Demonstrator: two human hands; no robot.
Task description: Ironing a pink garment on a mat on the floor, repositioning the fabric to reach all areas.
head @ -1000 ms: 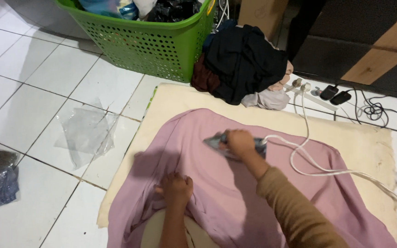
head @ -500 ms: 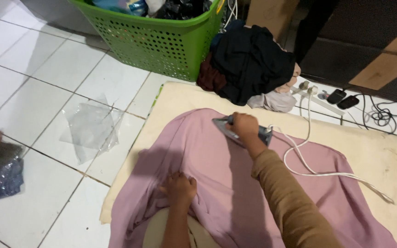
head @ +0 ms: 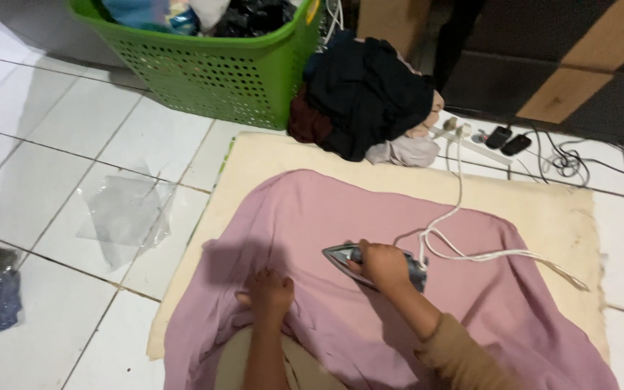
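Iron [head: 348, 257] gripped in right hand [head: 382, 264], resting on pink cloth [head: 341, 217] spread over pad [head: 543, 209]. Left hand [head: 269, 292] bunched on cloth near iron: burn risk judged if closed in. Cord [head: 471, 254] draped across cloth: snag or scorch possible.

I see a matt pink cloth garment [head: 370, 238] over a rough cream padded mat [head: 565, 217] on glossy white floor tiles [head: 52, 137].
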